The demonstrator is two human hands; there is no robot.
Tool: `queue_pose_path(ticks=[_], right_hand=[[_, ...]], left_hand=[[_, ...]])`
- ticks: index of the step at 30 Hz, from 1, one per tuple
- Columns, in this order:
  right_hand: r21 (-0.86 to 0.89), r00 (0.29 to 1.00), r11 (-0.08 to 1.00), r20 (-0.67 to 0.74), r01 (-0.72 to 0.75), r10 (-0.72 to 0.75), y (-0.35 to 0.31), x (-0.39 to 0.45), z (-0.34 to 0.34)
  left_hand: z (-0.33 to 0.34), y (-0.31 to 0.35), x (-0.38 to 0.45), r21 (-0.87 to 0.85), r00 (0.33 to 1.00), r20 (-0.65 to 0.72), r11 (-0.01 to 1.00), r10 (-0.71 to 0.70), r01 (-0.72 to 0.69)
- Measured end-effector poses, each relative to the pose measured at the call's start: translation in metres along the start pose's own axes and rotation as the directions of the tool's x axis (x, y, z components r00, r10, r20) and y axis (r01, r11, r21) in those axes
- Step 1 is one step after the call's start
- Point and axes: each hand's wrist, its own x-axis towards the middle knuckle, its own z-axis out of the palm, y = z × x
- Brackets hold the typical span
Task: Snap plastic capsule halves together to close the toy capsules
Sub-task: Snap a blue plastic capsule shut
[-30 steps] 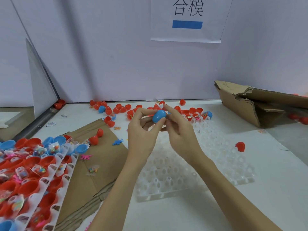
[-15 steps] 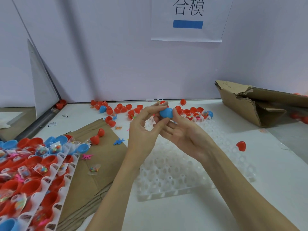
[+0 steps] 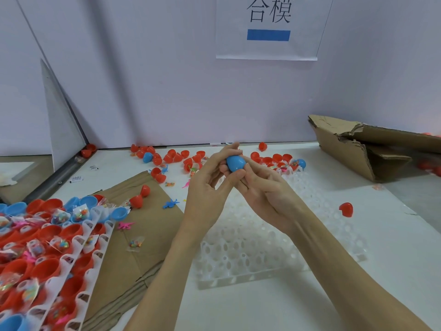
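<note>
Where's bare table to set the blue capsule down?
Bare patches: near edge in front of the white tray; right of it, around the lone red half, before the torn carton. Crowded: back strip of red halves, filled trays on the left.

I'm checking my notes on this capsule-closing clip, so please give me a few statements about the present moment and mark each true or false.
1. Both hands, left and right, hold one blue egg-shaped plastic capsule. True.
2. The white plastic grid tray under the hands is packed with red capsules. False: its visible cells look empty.
3. A torn brown cardboard box lies at the right. True.
4. The lone red capsule piece right of the tray sits inside the box. False: it lies on the white tabletop.
</note>
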Motion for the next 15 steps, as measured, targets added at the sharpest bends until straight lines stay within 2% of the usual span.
queue_pose_path(ticks=[6,10,15], right_hand=[[-0.111,0.998,0.992,-0.006,0.054,-0.055,0.0005,0.001,0.0001],[-0.102,0.999,0.994,0.024,0.038,-0.036,-0.0022,0.0003,-0.0002],[-0.085,1.0,0.996,0.022,-0.011,0.012,-0.0047,-0.0003,-0.0024]], left_hand=[[0.0015,0.0023,-0.0007,-0.007,0.999,0.023,1.0,-0.025,0.025],[-0.0005,0.0065,0.0007,0.003,0.997,0.071,1.0,-0.014,0.014],[0.0043,0.0008,-0.0027,0.11,0.996,0.091,0.994,-0.021,0.011]])
